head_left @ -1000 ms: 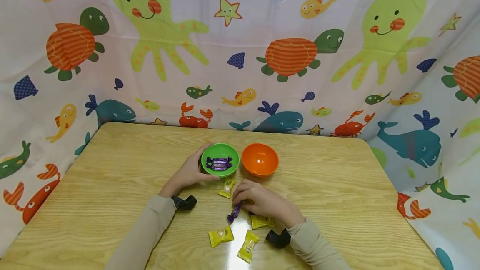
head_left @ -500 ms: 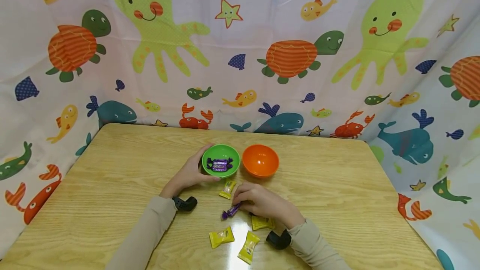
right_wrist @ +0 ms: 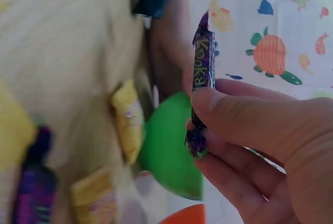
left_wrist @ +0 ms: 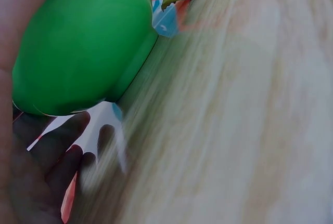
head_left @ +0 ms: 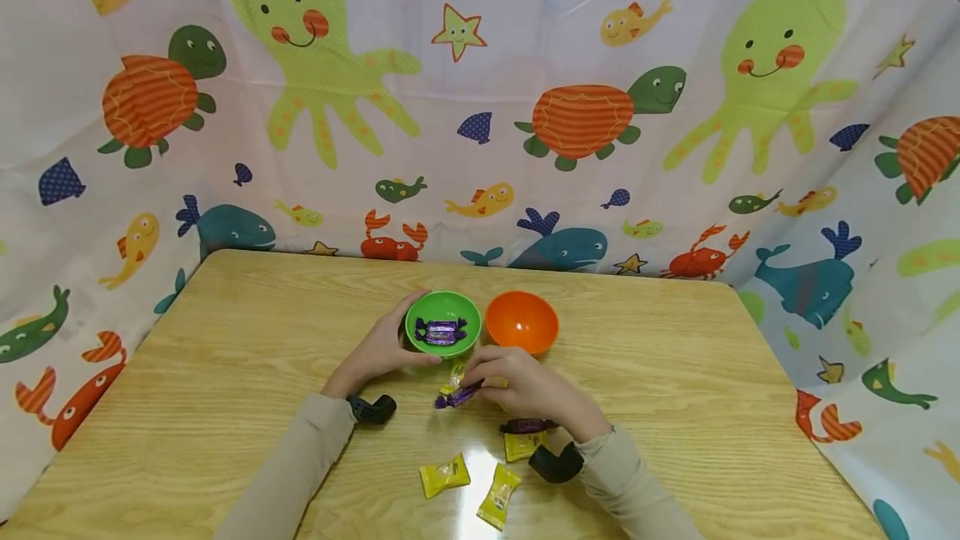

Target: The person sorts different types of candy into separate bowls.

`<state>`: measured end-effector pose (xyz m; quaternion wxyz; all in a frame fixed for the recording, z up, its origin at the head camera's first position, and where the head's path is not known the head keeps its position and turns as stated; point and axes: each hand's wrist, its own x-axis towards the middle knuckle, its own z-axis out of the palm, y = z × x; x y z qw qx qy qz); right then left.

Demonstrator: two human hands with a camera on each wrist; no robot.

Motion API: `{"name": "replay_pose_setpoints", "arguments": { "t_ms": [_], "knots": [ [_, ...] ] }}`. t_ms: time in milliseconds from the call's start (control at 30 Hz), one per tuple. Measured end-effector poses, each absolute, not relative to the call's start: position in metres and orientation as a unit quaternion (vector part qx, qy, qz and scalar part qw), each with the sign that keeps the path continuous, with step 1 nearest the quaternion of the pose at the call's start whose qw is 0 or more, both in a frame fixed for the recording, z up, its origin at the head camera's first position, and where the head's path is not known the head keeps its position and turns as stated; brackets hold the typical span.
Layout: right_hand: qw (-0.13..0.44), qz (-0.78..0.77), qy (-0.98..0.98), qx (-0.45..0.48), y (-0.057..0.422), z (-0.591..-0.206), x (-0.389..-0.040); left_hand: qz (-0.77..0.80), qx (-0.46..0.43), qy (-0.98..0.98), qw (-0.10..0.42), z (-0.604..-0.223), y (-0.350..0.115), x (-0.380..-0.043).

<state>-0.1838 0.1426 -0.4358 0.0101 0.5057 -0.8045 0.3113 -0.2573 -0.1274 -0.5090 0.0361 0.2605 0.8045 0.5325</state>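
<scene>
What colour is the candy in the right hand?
Purple, with yellowish-green letters: the candy shows best in the right wrist view.

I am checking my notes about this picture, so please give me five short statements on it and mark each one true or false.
1. The right hand pinches a purple candy. True.
2. The orange bowl stands to the right of the green bowl, as the person sees it. True.
3. The left hand holds the orange bowl. False: the left hand holds the green bowl.
4. The candy inside the green bowl is yellow. False: it is purple.
5. Another purple candy is close to a yellow candy, near the right wrist. True.
</scene>
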Motion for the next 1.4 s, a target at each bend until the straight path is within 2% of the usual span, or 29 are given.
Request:
{"name": "replay_pose_setpoints", "arguments": {
  "t_ms": [500, 733, 967, 1267, 1400],
  "knots": [
    [0.044, 0.349, -0.846, 0.400, 0.120, -0.412, -0.223, 0.541, 0.255, 0.800, 0.051, -0.507, -0.129, -0.256],
    [0.057, 0.343, -0.873, 0.343, 0.106, -0.422, -0.243, 0.538, 0.254, 0.802, 0.050, -0.508, -0.128, -0.256],
    [0.069, 0.283, -0.902, 0.318, 0.093, -0.433, -0.252, 0.542, 0.253, 0.800, 0.052, -0.509, -0.128, -0.257],
    [0.113, 0.148, -0.937, 0.296, 0.072, -0.440, -0.249, 0.543, 0.260, 0.797, 0.046, -0.511, -0.129, -0.258],
    [0.111, 0.121, -0.943, 0.290, 0.067, -0.441, -0.247, 0.541, 0.259, 0.799, 0.045, -0.513, -0.129, -0.259]
  ]
}}
